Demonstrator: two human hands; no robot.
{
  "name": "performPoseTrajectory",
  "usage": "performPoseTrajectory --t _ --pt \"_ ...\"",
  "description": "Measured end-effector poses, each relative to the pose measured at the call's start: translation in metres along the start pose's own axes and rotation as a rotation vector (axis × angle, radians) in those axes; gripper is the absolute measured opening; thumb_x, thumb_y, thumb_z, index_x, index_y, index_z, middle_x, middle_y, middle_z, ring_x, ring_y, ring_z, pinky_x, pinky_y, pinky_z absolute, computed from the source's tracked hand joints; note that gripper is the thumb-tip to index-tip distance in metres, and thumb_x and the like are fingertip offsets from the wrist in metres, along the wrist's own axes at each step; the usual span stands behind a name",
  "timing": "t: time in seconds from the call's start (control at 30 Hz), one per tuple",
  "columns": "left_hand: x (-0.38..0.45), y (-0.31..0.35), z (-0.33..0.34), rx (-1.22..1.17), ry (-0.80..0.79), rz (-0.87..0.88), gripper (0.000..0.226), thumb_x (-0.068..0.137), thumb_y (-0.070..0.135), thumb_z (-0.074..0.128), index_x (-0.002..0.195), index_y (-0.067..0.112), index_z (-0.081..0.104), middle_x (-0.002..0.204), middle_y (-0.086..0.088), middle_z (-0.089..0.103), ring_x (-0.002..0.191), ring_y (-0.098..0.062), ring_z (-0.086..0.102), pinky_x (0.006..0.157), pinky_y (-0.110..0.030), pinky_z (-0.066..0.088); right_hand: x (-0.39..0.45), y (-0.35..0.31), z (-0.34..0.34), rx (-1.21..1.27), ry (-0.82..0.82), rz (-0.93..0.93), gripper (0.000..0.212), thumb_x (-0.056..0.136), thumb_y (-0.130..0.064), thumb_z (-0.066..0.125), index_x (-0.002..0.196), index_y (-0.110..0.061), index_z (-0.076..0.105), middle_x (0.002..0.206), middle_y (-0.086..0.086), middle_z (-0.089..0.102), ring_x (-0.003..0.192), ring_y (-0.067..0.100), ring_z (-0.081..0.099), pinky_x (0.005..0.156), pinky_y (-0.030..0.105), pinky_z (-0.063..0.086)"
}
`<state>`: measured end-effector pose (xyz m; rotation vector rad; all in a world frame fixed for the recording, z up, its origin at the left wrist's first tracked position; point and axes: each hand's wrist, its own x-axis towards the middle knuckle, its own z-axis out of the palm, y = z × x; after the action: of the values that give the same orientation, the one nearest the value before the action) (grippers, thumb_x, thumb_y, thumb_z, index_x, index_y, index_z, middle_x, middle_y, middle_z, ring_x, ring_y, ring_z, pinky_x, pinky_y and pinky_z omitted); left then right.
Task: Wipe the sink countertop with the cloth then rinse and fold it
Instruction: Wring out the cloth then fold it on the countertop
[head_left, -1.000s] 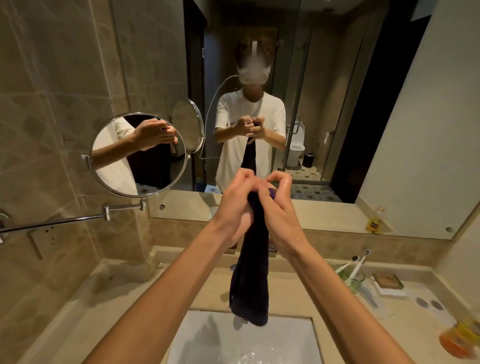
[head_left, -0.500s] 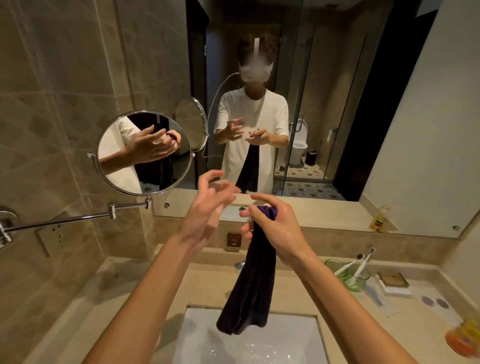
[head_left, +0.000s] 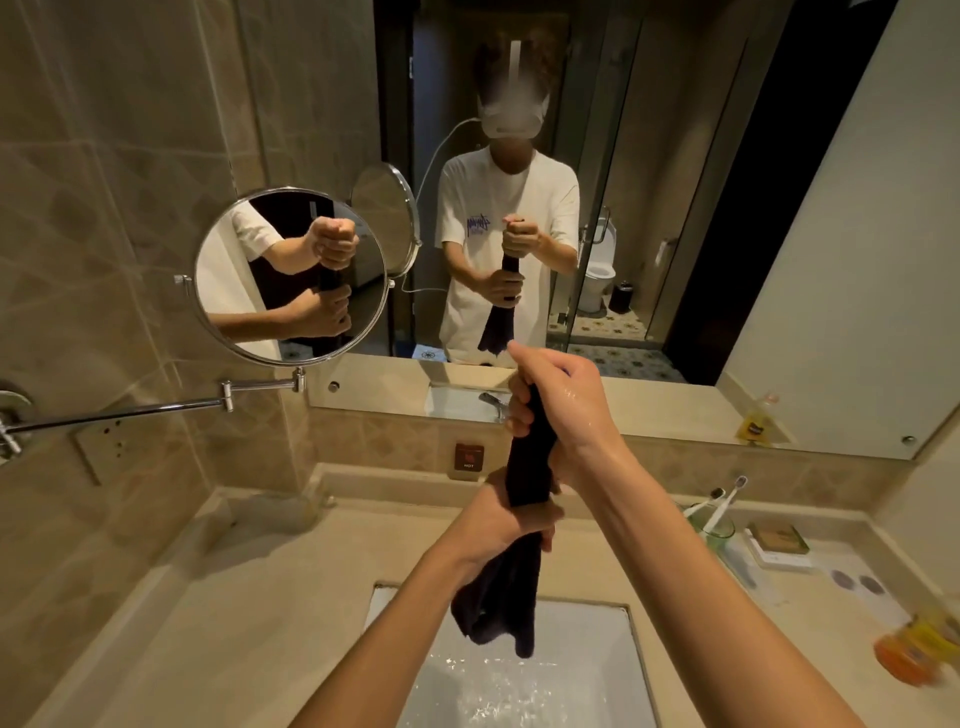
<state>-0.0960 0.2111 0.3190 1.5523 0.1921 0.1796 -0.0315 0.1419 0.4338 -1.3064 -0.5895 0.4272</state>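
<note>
A dark, wet cloth (head_left: 527, 467) hangs vertically, twisted into a rope, above the white sink basin (head_left: 587, 670). My right hand (head_left: 558, 400) is wet and grips the cloth's top end, raised in front of the mirror. My left hand (head_left: 506, 519) is closed around the cloth's middle, just below the right hand. The loose bottom of the cloth (head_left: 498, 608) dangles over the basin, which has water in it. The beige stone countertop (head_left: 249, 597) surrounds the sink.
A round swing-arm mirror (head_left: 291, 275) juts from the left wall. The faucet shows only as a reflection in the wall mirror. On the right counter stand a green glass with toothbrushes (head_left: 719, 525), a soap dish (head_left: 776, 538) and orange bottles (head_left: 914, 649).
My left hand let go of the cloth's top, opened, then dropped and closed around its middle. My right hand stayed on the top end. The cloth now looks twisted tighter.
</note>
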Motion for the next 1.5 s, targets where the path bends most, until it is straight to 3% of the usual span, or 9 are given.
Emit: performPoseTrajectory --t 0.13,0.3,0.53,0.67,0.9,1.03,1.23,1.4,1.5 --pt "-0.011 -0.053 -0.006 0.1 -0.052 -0.114 0.015 0.089 0.002 0.068 0.095 0.015 0.065 0.071 -0.005 0.07 0.069 -0.024 0.068 0.079 -0.052 0.06 0.009 -0.025 -0.001 0.029 -0.002 -0.057 0.045 0.099 -0.018 0.061 0.056 -0.016 0.048 0.057 0.003 0.042 0.047 0.016 0.039 0.046 0.026 0.034" --pt "-0.029 -0.089 -0.017 0.099 0.071 -0.168 0.008 0.097 0.003 0.062 0.101 0.011 0.062 0.077 -0.008 0.071 0.06 -0.016 0.062 0.052 -0.023 0.045 0.023 -0.046 -0.012 -0.02 -0.002 -0.082 0.042 0.099 -0.018 0.059 0.059 -0.014 0.049 0.058 0.003 0.042 0.05 0.016 0.039 0.048 0.027 0.033" --pt "-0.039 -0.098 -0.044 0.141 0.039 -0.117 0.019 0.096 0.002 0.064 0.101 0.019 0.067 0.076 0.001 0.065 0.071 -0.013 0.062 0.066 -0.024 0.048 0.046 -0.03 -0.044 0.036 0.137 0.011 0.036 0.098 -0.019 0.062 0.066 -0.016 0.047 0.058 0.003 0.041 0.048 0.016 0.038 0.049 0.029 0.033" --pt "-0.039 -0.09 -0.07 0.181 -0.022 -0.149 0.027 0.094 0.013 0.075 0.121 0.018 0.069 0.082 0.004 0.062 0.072 -0.012 0.059 0.067 -0.027 0.052 0.047 0.001 -0.081 -0.074 0.278 0.005 0.034 0.099 -0.024 0.063 0.07 -0.012 0.051 0.058 0.003 0.043 0.047 0.016 0.04 0.045 0.028 0.034" --pt "-0.024 -0.033 -0.1 0.284 -0.033 -0.198 0.022 0.101 0.027 0.067 0.122 0.022 0.063 0.077 0.004 0.063 0.057 -0.006 0.05 0.054 -0.021 0.041 0.028 0.06 -0.142 -0.202 0.437 0.098 0.038 0.101 -0.034 0.059 0.07 -0.014 0.055 0.056 0.0 0.05 0.051 0.017 0.048 0.054 0.033 0.041" --pt "-0.007 0.0 -0.079 0.44 -0.003 -0.148 0.05 0.107 0.054 0.038 0.111 0.01 0.06 0.074 -0.003 0.052 0.052 -0.007 0.044 0.047 -0.02 0.035 0.011 0.065 -0.125 -0.37 0.349 0.02 0.042 0.1 -0.041 0.059 0.069 -0.013 0.057 0.066 0.007 0.054 0.064 0.021 0.051 0.063 0.036 0.044" --pt "0.027 0.031 -0.039 0.476 0.013 -0.113 0.023 0.108 0.032 0.05 0.1 0.012 0.058 0.074 -0.006 0.056 0.055 -0.014 0.048 0.045 -0.023 0.035 -0.01 0.076 -0.069 -0.436 0.011 -0.183 0.032 0.105 -0.029 0.054 0.079 -0.015 0.066 0.075 -0.005 0.059 0.071 0.01 0.056 0.068 0.033 0.048" --pt "0.04 0.059 -0.022 0.314 0.04 -0.215 0.026 0.109 0.026 0.044 0.116 0.016 0.066 0.077 -0.004 0.059 0.058 -0.012 0.051 0.047 -0.023 0.038 -0.014 0.094 -0.04 -0.431 0.051 -0.288 0.022 0.107 -0.029 0.049 0.117 -0.019 0.066 0.114 -0.002 0.059 0.111 0.009 0.058 0.098 0.032 0.046" --pt "0.038 0.072 -0.024 0.215 -0.031 -0.273 0.029 0.109 0.028 0.041 0.104 0.006 0.058 0.091 -0.014 0.06 0.07 -0.021 0.059 0.059 -0.032 0.049 -0.018 0.095 -0.039 -0.429 -0.068 -0.238 0.05 0.093 -0.042 0.067 0.14 -0.034 0.051 0.137 -0.009 0.051 0.128 0.003 0.05 0.107 0.027 0.045"
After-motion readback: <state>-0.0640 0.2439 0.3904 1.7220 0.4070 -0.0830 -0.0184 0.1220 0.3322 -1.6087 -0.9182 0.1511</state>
